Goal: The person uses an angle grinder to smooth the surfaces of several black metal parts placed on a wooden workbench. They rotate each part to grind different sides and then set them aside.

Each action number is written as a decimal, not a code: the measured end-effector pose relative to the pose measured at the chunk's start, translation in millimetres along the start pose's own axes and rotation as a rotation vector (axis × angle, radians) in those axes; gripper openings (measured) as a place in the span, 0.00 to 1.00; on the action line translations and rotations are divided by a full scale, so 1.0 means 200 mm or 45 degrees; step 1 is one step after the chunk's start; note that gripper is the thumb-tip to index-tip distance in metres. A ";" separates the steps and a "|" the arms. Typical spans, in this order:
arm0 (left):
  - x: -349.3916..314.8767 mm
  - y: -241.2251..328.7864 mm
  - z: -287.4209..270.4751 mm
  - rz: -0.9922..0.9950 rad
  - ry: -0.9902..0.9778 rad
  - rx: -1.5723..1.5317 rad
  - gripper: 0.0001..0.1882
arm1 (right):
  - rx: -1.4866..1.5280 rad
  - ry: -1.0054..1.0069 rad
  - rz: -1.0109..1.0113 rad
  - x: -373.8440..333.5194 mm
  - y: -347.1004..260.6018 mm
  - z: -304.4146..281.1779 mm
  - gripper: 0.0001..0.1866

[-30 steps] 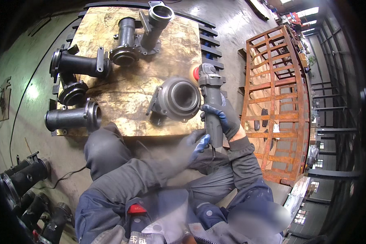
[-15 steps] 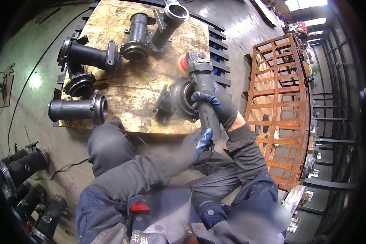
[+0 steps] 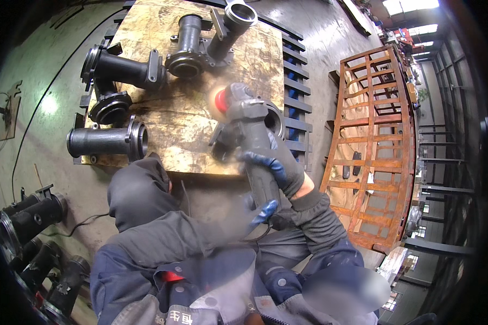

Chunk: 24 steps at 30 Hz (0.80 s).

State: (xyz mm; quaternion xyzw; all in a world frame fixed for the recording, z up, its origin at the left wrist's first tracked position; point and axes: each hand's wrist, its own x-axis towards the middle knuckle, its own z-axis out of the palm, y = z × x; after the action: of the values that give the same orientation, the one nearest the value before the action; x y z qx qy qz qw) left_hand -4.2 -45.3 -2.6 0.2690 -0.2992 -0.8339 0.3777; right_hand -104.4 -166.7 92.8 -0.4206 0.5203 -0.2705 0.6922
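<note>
An angle grinder point(image 3: 246, 122) with a red disc point(image 3: 220, 101) at its head is held over the near right part of the work table. My right hand point(image 3: 274, 166), in a blue-and-black glove, wraps around the grinder's body. Around the rear end, by the cord, close the fingers of my left hand point(image 3: 263, 213), partly blurred. Under and behind the grinder lies a black flanged pipe fitting point(image 3: 276, 120), partly hidden by the tool. The disc appears apart from the fitting, to its left.
Several black flanged pipe castings point(image 3: 106, 143) stand and lie on the stained table point(image 3: 184, 116). More black castings point(image 3: 35, 216) are on the floor at left. A rusty orange metal frame point(image 3: 363, 151) stands at right. A black slatted pallet point(image 3: 295, 103) shows past the table's right edge.
The grinder has moved left and towards me, its disc end swinging left of the fitting. Both hands have gone along with it. The view has shifted slightly.
</note>
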 end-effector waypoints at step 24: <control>-0.13 -0.16 0.07 -0.112 -1.049 0.803 0.25 | 0.282 0.173 0.215 -0.73 0.30 -0.11 0.31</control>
State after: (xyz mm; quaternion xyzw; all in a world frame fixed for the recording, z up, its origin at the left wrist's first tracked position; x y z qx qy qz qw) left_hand -14.4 -3.1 -10.0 0.0316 -0.6482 -0.7550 0.0936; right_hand -174.3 -24.4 110.7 -0.2771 0.5666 -0.2948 0.7178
